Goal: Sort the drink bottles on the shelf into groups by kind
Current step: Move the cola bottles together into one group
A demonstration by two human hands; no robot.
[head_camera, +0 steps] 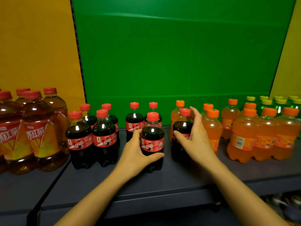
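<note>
— Two cola bottles, one in each hand. Your left hand [137, 154] grips the middle cola bottle [152, 139]. It has dark drink, a red cap and a red label with white lettering, and it stands upright on the shelf [162, 181].
— And my right?
— Your right hand [195, 137] wraps the right cola bottle [182, 128] (same kind, same red cap). Your thumb lies across the label and your fingers curve round its far right side. Your hands are apart, with a strip of bare shelf between the two bottles.
— What stands around them?
— Just behind the middle cola bottle are two more colas [134, 123]. To the left, four colas [104, 137] cluster together. Further left are big iced tea bottles [39, 132], amber with red caps. The right cola bottle stands in front of one orange soda [175, 115], with another just beside your fingers. The other orange sodas [244, 137] group to the right, well apart from your left hand. At the far right, green bottles [267, 106] with yellow caps stand at the back.
</note>
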